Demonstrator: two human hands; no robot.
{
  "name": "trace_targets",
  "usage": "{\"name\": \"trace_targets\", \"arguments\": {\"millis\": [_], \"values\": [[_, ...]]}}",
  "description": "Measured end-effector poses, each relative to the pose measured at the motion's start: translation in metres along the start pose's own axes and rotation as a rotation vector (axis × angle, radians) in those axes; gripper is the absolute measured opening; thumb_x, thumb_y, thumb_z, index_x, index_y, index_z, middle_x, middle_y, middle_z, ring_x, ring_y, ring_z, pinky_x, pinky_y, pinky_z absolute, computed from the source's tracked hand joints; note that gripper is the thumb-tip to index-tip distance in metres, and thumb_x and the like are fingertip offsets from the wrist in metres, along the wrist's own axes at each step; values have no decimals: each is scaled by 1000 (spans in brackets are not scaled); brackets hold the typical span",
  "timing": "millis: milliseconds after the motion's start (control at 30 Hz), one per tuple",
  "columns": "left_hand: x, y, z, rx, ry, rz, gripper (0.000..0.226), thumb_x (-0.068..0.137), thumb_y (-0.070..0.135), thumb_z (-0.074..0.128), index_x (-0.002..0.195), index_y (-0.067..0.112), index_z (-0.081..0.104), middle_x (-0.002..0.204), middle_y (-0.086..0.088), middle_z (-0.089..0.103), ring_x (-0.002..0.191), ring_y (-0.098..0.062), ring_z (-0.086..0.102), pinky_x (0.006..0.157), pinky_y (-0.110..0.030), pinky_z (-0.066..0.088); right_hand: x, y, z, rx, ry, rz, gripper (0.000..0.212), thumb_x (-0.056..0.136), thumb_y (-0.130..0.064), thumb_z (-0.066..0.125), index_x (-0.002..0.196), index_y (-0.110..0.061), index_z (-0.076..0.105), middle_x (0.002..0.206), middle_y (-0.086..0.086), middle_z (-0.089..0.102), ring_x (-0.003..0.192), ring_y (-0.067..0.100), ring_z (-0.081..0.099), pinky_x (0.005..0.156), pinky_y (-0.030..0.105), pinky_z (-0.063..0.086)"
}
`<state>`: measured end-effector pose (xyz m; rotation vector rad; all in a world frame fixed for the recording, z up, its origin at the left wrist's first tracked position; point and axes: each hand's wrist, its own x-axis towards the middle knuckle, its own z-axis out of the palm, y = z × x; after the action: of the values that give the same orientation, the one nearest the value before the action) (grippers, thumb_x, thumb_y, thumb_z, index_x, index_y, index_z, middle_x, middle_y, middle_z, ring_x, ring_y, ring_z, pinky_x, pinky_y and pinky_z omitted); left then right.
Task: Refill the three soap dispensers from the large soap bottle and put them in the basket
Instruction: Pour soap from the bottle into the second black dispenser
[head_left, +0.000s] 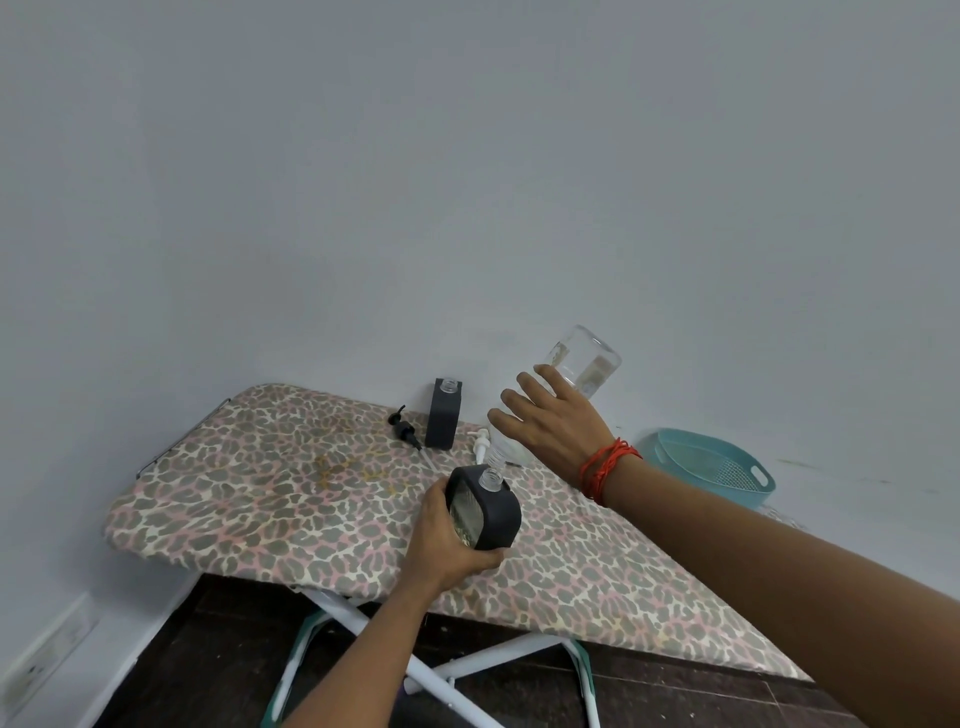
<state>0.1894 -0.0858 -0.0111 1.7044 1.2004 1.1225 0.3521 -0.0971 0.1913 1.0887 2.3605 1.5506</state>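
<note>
step: pouring | left hand (447, 540) fingers grip dispenser (496, 522) over ironing board (249, 499) | right hand (556, 431) fingers clasp large soap bottle (587, 358), axis tilted, neck down just above dispenser's mouth

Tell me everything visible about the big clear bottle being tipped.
The large soap bottle is clear, round and plastic-looking, with a threaded, uncapped neck. It is tipped steeply, base up toward the wall and neck down just over the open mouth of the dark dispenser, which the left hand holds. Whether neck and mouth touch is unclear. The right hand grips the bottle's middle.
</note>
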Motion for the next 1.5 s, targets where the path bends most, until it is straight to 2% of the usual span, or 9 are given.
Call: {"name": "trace_targets", "arguments": {"millis": [200,333,467,667,1033,1133,1267,1500], "values": [[0,0,-1,-1,2,-17,128,41,57,93,148,24,32,141,7,45,129,-13,47,109,-36,45,0,-13,7,25,-37,7,33,87,-5,58,117,-16,55,111,10,63,111,36,54,106,54,37],[-2,3,-1,-12,-12,-13,127,40,55,89,149,23,31,142,6,44,129,-11,44,106,-29,40,4,-2,0,4,-6,17,36,89,0,38,116,-17,55,108,9,63,108,35,55,106,53,36],[-2,3,-2,-9,-4,-16,125,39,56,89,146,23,33,139,6,45,129,-14,47,108,-35,44,7,7,-4,-16,13,28,38,88,1,34,116,-16,54,108,10,62,109,37,54,106,53,36],[-2,4,-2,12,-5,-14,128,40,56,91,148,22,32,141,5,45,131,-15,47,110,-39,45,-1,-11,2,15,-9,-3,33,87,-4,53,118,-17,56,112,10,63,111,36,54,107,53,36],[-2,3,-2,13,-5,-18,128,41,58,91,149,22,31,142,4,45,131,-16,47,110,-42,45,-1,-5,-2,25,-46,70,35,84,-4,61,115,-17,56,110,10,64,109,36,55,106,53,35],[-3,4,-2,18,-8,-12,131,42,62,89,151,20,30,144,3,43,133,-16,45,111,-40,43,-7,-17,3,41,-73,57,31,88,-3,55,116,-16,56,109,9,63,108,36,54,107,53,33],[-3,5,-3,14,-6,-3,129,43,61,90,150,21,31,143,4,45,131,-13,45,108,-30,41,-7,-16,2,42,-76,88,41,89,0,30,116,-17,56,108,9,62,109,35,54,107,53,33],[-3,4,-4,25,0,-15,130,40,64,90,149,21,32,142,5,48,131,-15,49,109,-41,46,-10,-25,9,50,-48,125,47,86,-1,24,115,-19,57,107,7,62,109,35,54,108,52,32]]}}
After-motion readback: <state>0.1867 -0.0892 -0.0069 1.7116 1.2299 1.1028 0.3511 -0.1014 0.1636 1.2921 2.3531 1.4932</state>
